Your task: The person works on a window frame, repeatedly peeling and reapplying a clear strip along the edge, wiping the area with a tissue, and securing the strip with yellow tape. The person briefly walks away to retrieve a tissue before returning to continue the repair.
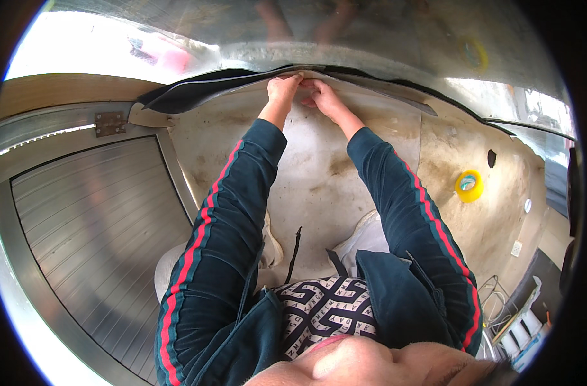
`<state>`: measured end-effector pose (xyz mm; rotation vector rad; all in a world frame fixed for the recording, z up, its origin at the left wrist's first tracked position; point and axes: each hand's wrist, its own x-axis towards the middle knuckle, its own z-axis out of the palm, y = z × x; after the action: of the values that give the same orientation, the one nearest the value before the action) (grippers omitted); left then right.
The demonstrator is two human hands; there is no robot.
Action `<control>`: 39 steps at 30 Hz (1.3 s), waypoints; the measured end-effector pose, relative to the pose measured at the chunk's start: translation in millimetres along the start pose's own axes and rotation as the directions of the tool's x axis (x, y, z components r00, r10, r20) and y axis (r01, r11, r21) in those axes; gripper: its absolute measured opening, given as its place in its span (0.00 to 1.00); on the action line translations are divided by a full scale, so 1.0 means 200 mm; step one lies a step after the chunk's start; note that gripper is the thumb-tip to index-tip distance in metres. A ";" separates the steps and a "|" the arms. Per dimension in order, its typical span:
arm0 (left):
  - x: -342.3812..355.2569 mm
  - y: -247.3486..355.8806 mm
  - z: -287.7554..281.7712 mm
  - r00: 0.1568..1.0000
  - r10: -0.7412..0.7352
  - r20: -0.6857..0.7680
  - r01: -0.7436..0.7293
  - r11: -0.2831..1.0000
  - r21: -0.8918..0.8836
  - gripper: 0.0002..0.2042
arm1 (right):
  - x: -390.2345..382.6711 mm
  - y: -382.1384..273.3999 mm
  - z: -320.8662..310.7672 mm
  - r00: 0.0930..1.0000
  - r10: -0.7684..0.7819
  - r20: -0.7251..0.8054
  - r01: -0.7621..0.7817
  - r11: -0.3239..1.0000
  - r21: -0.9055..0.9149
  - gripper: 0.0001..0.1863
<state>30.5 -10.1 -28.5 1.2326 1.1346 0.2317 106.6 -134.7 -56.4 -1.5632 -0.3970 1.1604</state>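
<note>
Both arms stretch forward to the far edge, where a thin flexible strip, black and grey [207, 92], runs along the foot of a shiny reflective panel [370, 38]. My left hand [284, 91] is closed, its fingertips pinching the edge of the strip near its middle. Close beside it, my right hand [325, 100] has its fingers bent in at the same edge. Whether anything small sits between those right fingertips is hidden. The strip's left part bulges away from the panel, and its right part tapers along the edge.
A yellow tape roll [469, 186] lies to the right on the stained pale surface [319, 167], near a small dark patch [491, 158]. At left is a grey slatted metal panel [100, 238] with a hinge [109, 124]. Cables [496, 299] lie at lower right.
</note>
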 end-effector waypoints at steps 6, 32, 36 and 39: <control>-0.02 0.03 -0.02 0.998 -0.060 0.018 0.060 0.998 0.019 0.13 | -0.01 -0.02 0.01 0.997 0.075 0.009 -0.075 0.995 -0.069 0.25; 0.05 -0.13 -0.01 0.937 -0.211 0.280 0.298 0.900 -0.319 0.06 | -0.10 -0.03 -0.05 0.968 -0.120 -0.220 0.055 0.959 -0.278 0.17; 0.08 -0.10 0.02 0.922 -0.285 0.261 0.375 0.824 -0.424 0.07 | -0.13 -0.06 -0.07 0.983 -0.118 -0.142 0.071 0.952 -0.297 0.15; 0.07 -0.09 -0.01 0.907 -0.276 0.317 0.402 0.787 -0.467 0.08 | -0.13 -0.10 -0.05 0.981 -0.180 -0.076 0.155 0.955 -0.253 0.14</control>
<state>28.5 -6.7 -50.2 0.5331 0.9788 0.1031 110.1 -153.0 -28.5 -1.7564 -0.6147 0.9252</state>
